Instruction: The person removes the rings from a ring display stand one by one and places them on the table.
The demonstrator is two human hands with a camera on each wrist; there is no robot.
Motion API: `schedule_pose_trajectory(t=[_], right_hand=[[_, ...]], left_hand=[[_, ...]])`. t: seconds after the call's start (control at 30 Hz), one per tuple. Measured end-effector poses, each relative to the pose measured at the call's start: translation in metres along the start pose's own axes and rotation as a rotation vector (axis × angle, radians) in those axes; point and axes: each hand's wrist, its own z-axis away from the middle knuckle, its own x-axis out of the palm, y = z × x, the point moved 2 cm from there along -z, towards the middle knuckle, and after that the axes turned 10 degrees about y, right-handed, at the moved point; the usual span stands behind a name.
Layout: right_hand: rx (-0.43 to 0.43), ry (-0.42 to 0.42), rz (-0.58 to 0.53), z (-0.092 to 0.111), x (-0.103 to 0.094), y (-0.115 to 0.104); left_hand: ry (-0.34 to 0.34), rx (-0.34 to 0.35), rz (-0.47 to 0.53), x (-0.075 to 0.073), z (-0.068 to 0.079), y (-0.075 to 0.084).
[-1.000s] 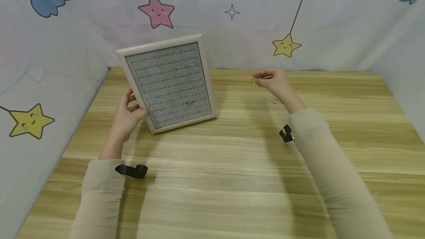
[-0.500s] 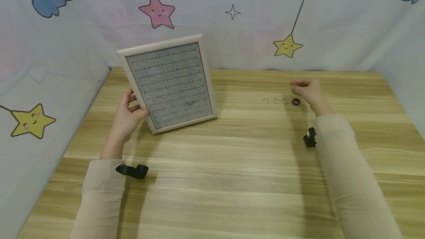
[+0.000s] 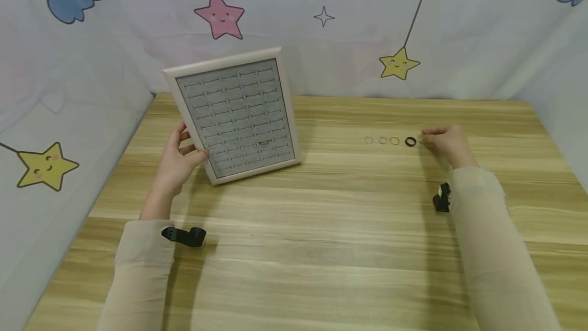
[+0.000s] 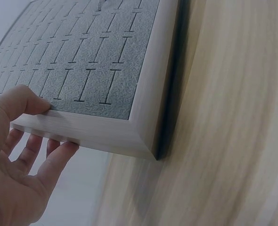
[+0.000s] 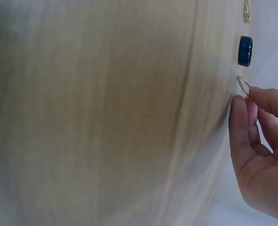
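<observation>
My left hand [image 3: 176, 167] grips the left side of a pale-framed ring display board [image 3: 289, 116], thumb on the front and fingers behind. The board leans upright on the table, its grey felt cut with rows of slits. One ring [image 3: 265, 142] sits in a slit low on its right half. At the right, my right hand [image 3: 447, 143] pinches a thin gold ring [image 5: 243, 85] between thumb and finger, down at the tabletop. Just left of it lies a dark wide ring [image 3: 411, 141], which looks blue-black in the right wrist view.
Three thin rings lie in a line left of the dark one: a left ring [image 3: 369, 140], a middle ring [image 3: 383, 140] and a right ring [image 3: 394, 140]. The wooden table [image 3: 321, 249] meets a printed cloth backdrop [image 3: 340, 60] behind.
My right hand has moved right and down to the table with the thin ring, past the row of rings, uncovering the dark one. The left hand and board have held still.
</observation>
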Motion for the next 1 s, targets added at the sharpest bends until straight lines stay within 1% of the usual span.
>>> schedule_pose_trajectory(t=[0.17, 0.27, 0.4, 0.5, 0.63, 0.73, 0.83, 0.93, 1.0], right_hand=[[-0.001, 0.008, -0.036, -0.001, -0.001, 0.004], [0.001, -0.003, -0.057, -0.002, -0.001, 0.007], [-0.003, -0.001, -0.039, -0.002, -0.001, 0.008], [-0.006, 0.013, -0.027, -0.002, 0.0, 0.008], [0.016, 0.049, -0.008, 0.0, 0.001, 0.006], [0.045, 0.092, 0.01, 0.001, 0.004, -0.001], [0.047, 0.128, 0.018, 0.003, 0.008, -0.015], [0.013, 0.155, 0.0, 0.004, 0.013, -0.035], [-0.036, 0.181, -0.018, 0.006, 0.018, -0.05]], left_hand=[[0.006, 0.001, 0.003, 0.0, 0.0, 0.001], [0.008, 0.0, -0.001, 0.0, 0.0, 0.0], [0.008, -0.001, -0.004, 0.0, -0.001, -0.001], [0.007, 0.002, -0.004, 0.0, -0.001, -0.001], [0.006, 0.006, -0.001, 0.0, -0.001, 0.0], [0.006, 0.008, 0.003, 0.0, 0.0, 0.001], [0.006, 0.008, 0.003, 0.0, 0.0, 0.001], [0.008, 0.008, 0.007, 0.001, 0.0, 0.0], [0.01, 0.008, 0.008, 0.001, -0.001, -0.001]])
